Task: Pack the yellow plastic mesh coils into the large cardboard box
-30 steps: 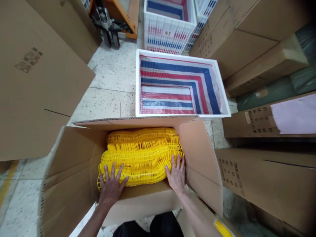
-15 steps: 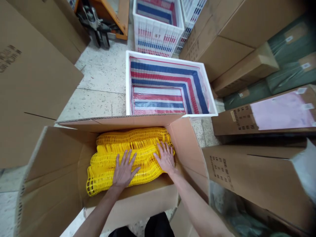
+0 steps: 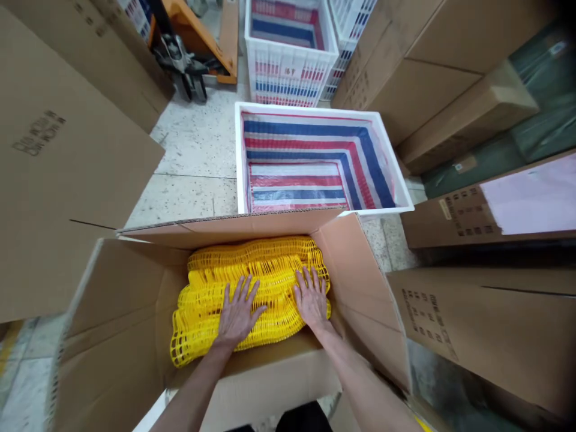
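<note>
Yellow plastic mesh [image 3: 202, 324], in stacked, ribbed layers, lies inside an open cardboard box [image 3: 112, 324] in front of me. My left hand [image 3: 237, 315] rests flat on the middle of the mesh with its fingers spread. On the right end of the mesh, my right hand [image 3: 311, 300] lies palm down, fingers stretched out, near the box's right flap. Neither hand grips anything. The box flaps stand outward, and what lies under the mesh is hidden.
Just beyond the box stands a white crate [image 3: 240, 159] lined with red, white and blue striped sheeting. A similar crate [image 3: 292, 69] is behind it. An orange pallet jack [image 3: 193, 30] stands at the back left. Cardboard boxes [image 3: 477, 324] line the right side.
The whole view has shifted slightly, so the box and crates sit a little further right and lower. Both hands stay on the mesh in nearly the same places.
</note>
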The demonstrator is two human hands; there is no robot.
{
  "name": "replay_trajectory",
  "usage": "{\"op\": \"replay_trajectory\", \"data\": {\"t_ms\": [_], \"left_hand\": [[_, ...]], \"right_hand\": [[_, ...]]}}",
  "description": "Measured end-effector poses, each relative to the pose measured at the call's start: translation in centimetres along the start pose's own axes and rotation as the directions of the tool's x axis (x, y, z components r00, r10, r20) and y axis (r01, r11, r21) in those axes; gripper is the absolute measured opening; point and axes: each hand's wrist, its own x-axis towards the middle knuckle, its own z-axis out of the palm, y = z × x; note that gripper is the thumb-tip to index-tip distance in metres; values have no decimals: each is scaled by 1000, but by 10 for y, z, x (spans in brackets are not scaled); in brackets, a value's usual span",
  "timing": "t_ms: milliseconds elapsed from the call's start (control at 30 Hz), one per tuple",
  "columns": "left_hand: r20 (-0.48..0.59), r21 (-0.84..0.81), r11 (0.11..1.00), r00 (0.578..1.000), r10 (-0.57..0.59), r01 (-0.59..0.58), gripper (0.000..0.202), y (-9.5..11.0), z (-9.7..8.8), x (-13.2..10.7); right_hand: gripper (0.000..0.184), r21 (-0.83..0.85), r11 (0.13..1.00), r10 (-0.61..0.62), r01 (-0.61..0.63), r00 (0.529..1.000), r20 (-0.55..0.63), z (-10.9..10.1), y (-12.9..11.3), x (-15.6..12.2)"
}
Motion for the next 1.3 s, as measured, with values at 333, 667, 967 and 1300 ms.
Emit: {"op": "replay_trajectory", "data": {"t_ms": [333,667,967,1300], "left_hand": [[-47,-16,999,998,-43,43,73,-9,-26,-1],[-99,244,952,982,-163,183,84,-48,-48,-24],[-72,379,914,990,-124,142,83,-50,-31,-17],[-530,-233,874,699,-481,426,73,19,-275,-120]], "right_hand": [[61,-2,1000,-6,6,1000,-17,-21,-7,15],[62,12,999,39,-37,992,-124,-10,0,12],[60,-151,988,-27,8,992,-124,3,7,19],[73,175,981,3,85,892,-453,-206,27,-58]]}}
